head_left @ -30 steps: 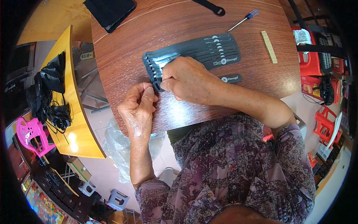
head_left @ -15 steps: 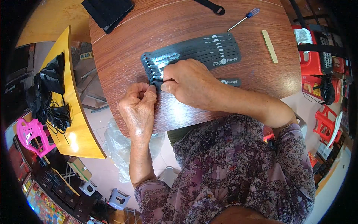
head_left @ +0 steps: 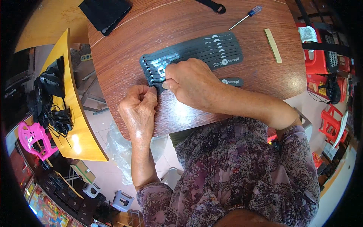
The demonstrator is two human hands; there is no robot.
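Observation:
Several black storage straps lie side by side in a fanned row on the round brown wooden table. My left hand pinches the near left end of the lowest strap at the table's front. My right hand rests over the same strap, with its fingertips pressing down beside my left fingers. That strap's far end sticks out past my right wrist. The strap's middle is hidden under my right hand.
A screwdriver and a flat wooden stick lie at the table's far right, a black pouch at the far left, another strap at the top. A yellow table with black cables stands left; red stools right.
Both hands stay on the strap's left end. My left hand has shifted slightly toward the right hand; the row of straps has not moved.

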